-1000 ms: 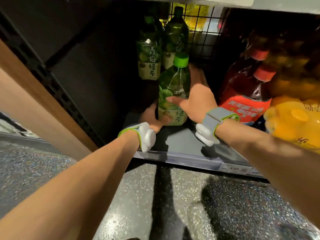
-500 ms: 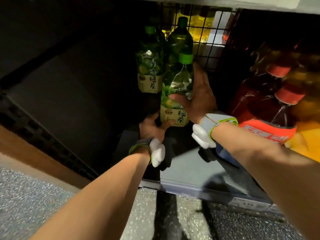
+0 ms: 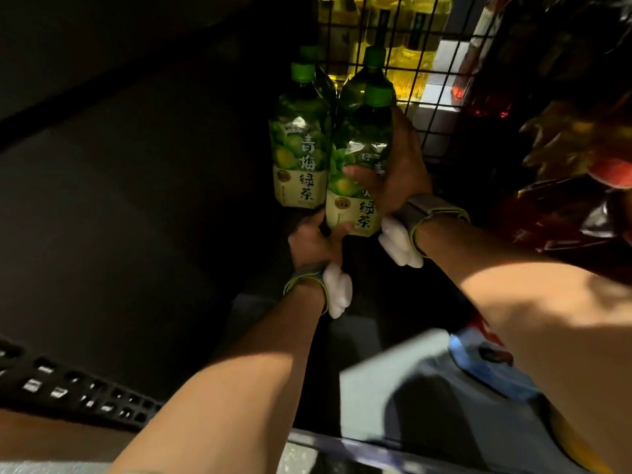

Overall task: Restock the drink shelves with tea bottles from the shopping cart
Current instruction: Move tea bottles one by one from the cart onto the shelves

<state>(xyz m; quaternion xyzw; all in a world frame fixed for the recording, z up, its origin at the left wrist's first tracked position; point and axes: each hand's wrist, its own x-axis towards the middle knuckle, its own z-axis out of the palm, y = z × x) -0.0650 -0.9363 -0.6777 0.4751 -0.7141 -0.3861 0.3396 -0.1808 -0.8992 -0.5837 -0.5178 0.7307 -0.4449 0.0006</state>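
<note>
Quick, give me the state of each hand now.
Left hand: closed on the base of the green tea bottle.
Right hand: closed around the same bottle's middle.

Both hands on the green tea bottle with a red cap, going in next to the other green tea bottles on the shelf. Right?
Not quite: the cap is green, not red, as the head view shows. The rest holds: left hand at the base and right hand around the held green tea bottle, beside the other green tea bottles.

A dim, dark shelf bay (image 3: 143,206) backed by black wire mesh (image 3: 431,63), speckled floor (image 3: 301,460) below.
</note>
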